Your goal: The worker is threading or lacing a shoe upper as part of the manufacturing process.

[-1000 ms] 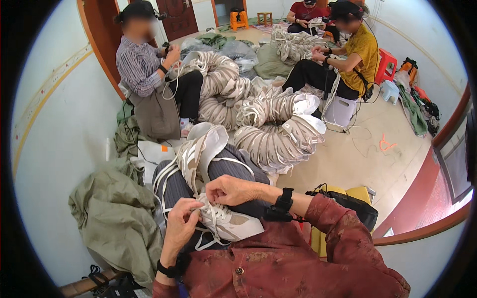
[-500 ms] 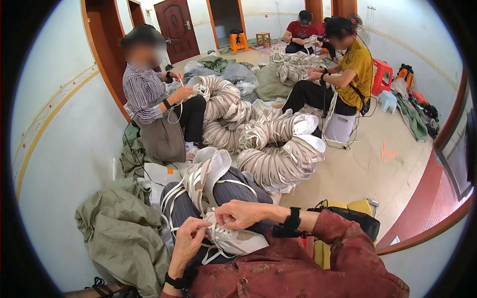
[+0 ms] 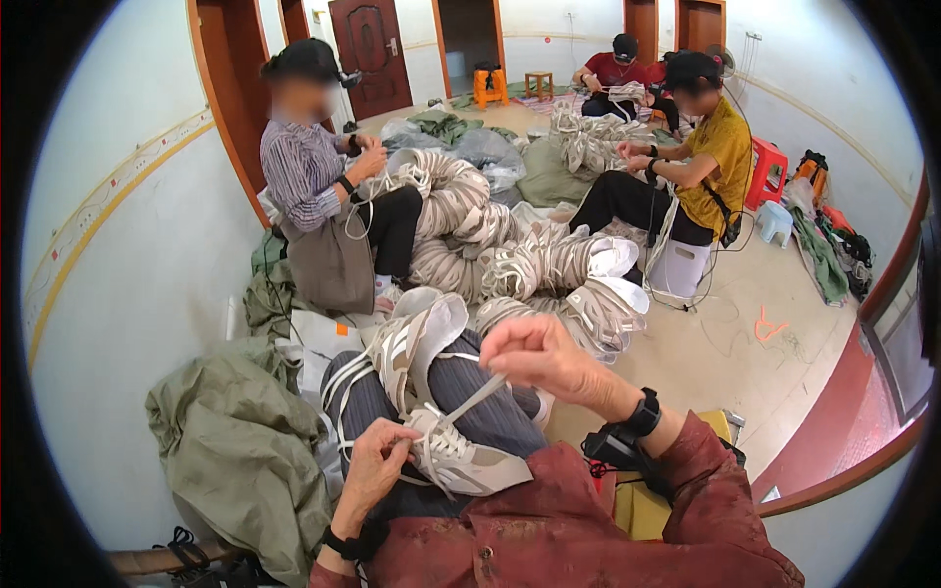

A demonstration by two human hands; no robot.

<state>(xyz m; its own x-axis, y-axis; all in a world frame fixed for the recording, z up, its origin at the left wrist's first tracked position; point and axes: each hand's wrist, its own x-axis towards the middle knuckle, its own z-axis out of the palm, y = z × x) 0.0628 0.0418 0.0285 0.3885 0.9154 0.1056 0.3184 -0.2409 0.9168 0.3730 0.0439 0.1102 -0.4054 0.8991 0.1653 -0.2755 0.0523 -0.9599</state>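
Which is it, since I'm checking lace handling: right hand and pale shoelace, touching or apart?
Touching: in the head view, the right hand pinches the pale shoelace, which stretches down to the shoe.

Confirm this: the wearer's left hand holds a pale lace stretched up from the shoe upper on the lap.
Wrong hand: the head view shows the right hand holding the pale lace stretched up from the shoe upper. The rest stands.

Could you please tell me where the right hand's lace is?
In the head view, the lace runs near the centre, slanting from the right hand down and leftward to the shoe upper beside the left hand.
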